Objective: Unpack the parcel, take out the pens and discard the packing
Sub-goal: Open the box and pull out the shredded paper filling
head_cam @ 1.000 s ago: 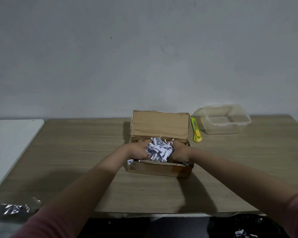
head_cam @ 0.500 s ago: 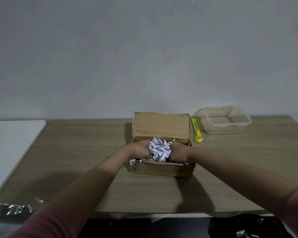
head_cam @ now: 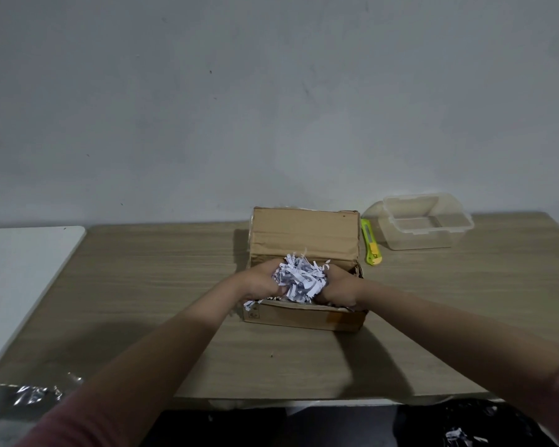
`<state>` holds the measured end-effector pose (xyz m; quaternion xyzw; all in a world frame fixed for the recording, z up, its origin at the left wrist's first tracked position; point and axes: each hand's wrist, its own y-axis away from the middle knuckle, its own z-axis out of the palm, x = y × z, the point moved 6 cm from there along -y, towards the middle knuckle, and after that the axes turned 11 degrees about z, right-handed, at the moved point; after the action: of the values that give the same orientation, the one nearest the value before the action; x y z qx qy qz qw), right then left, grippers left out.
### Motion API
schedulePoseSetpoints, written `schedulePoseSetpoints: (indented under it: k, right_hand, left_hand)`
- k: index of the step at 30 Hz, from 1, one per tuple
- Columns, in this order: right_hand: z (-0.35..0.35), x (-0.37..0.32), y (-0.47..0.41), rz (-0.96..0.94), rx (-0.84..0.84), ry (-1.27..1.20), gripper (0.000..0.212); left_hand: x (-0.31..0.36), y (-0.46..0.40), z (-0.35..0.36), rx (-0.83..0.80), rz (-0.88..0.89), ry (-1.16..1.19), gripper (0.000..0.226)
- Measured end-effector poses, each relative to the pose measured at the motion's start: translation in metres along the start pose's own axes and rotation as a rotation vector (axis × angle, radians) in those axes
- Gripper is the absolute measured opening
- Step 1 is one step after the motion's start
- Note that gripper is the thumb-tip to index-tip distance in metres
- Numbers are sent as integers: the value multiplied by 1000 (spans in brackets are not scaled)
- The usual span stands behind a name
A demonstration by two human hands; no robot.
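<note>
An open brown cardboard parcel (head_cam: 304, 319) stands in the middle of the wooden table, its lid flap upright at the back. A bunch of white shredded paper packing (head_cam: 299, 279) is squeezed between both hands just above the box opening. My left hand (head_cam: 260, 280) grips the bunch from the left and my right hand (head_cam: 339, 287) grips it from the right. A few shreds hang over the box's front left corner. No pens are visible; the inside of the box is hidden by hands and paper.
A yellow-green utility knife (head_cam: 371, 241) lies right of the box. A clear plastic container (head_cam: 425, 222) stands at the back right. A white table (head_cam: 20, 262) adjoins on the left. Shiny plastic wrap (head_cam: 29, 395) lies at the near left. A black bag (head_cam: 465, 427) sits below the table's front edge.
Both hands have pressed the shredded paper into a tighter bunch and raised it slightly above the box.
</note>
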<state>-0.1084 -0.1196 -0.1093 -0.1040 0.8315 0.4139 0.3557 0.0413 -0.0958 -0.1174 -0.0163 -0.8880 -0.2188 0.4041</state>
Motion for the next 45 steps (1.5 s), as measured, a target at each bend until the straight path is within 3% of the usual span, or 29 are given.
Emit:
schedulePoseSetpoints:
  k: [9, 13, 20, 26, 35, 39, 45]
  right_hand:
    - [-22, -14, 10, 13, 83, -66, 31]
    - [-31, -22, 13, 63, 110, -93, 29]
    - [-31, -40, 19, 160, 136, -56, 59]
    - [-26, -38, 18, 31, 119, -144, 27]
    - [-34, -42, 25, -64, 135, -183, 35]
    - [-52, -53, 41, -113, 188, -170, 28]
    - [-90, -52, 75, -140, 260, -198, 27]
  left_hand:
    - [15, 6, -17, 96, 65, 42, 61]
    - [28, 10, -27, 155, 84, 81, 45]
    - [45, 21, -35, 216, 67, 92, 36]
    - [34, 33, -42, 260, 9, 129, 51]
    - [48, 45, -46, 304, 62, 122, 47]
    - [70, 44, -55, 291, 117, 92, 52]
    - [126, 40, -62, 245, 258, 0, 33]
